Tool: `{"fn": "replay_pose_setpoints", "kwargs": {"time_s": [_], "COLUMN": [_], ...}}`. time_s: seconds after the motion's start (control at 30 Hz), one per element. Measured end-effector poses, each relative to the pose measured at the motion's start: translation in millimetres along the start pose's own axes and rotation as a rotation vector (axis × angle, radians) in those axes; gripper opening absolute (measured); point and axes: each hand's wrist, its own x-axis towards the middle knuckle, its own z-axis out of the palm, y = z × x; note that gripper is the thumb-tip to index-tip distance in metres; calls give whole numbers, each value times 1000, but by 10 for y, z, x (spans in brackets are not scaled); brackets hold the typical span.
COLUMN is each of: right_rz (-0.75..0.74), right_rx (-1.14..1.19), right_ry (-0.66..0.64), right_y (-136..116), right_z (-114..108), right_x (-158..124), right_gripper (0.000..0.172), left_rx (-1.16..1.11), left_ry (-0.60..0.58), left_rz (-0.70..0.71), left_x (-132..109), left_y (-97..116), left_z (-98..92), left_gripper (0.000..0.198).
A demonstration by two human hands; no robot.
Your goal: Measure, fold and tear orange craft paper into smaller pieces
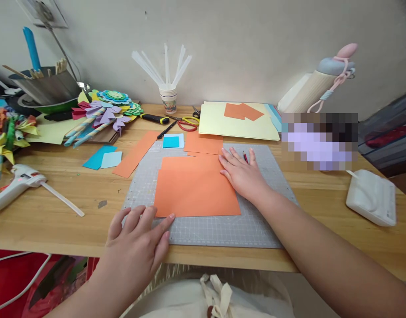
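A large orange sheet of paper (198,194) lies on the grey cutting mat (206,232), with another orange edge showing along its top. My right hand (241,174) rests flat at the sheet's upper right, its fingers spread and fingertips touching the paper. Just behind those fingers is a dark red pencil (245,157), partly hidden. At the lower left corner, my left hand (137,238) touches the sheet's near edge with a stretched index finger; its other fingers are loosely bent and hold nothing. More orange paper (203,143) lies beyond the sheet.
An orange strip (137,154) and blue paper squares (171,141) lie to the left and behind. Scissors (188,123), a craft knife (155,118) and a cup of glue sticks (168,104) stand farther back. A glue gun (20,181) is left, a white device (371,198) right.
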Motion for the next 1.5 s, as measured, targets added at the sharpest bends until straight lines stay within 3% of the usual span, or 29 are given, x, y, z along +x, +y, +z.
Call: {"fn": "replay_pose_setpoints", "kwargs": {"time_s": [0.27, 0.43, 0.57, 0.63, 0.77, 0.93, 1.1, 1.2, 1.27, 1.37, 1.5], "right_rz": [-1, 14, 25, 25, 18, -49, -248, -540, -651, -688, -642], "right_rx": [-15, -24, -16, -11, 1, 17, 144, 289, 317, 305, 285], "right_ry": [23, 10, -8, -10, 2, 61, 242, 42, -72, -133, -102], "right_y": [24, 10, -8, -11, 5, 5, -357, -699, -871, -989, -1014], "right_z": [61, 51, 23, 19, 42, -28, -371, -509, -517, -458, -396], "right_x": [-12, -3, -2, -3, -2, -15, -137, -241, -290, -323, -356], "right_gripper": [43, 46, 46, 47, 46, 43, 32, 27, 29, 33, 30], "left_rx": [76, 24, -44, -127, -266, -283, -346, -362, -372, -386, -384], "left_ry": [-11, -43, 82, 84, -21, 20, 161, 189, 190, 176, 191], "left_rz": [-44, -125, -214, -169, 31, 68, 27, 32, 26, 20, 7], "left_x": [-218, -228, -105, -18, 70, -46, -124, -123, -126, -134, -120], "left_y": [-216, -321, -314, -255, -148, -150, -142, -137, -139, -143, -143], "left_z": [-5, -84, -88, -39, 110, 238, 265, 276, 291, 307, 287], "left_gripper": [36, 33, 30, 27, 32, 33, 28, 27, 26, 26, 24]}}
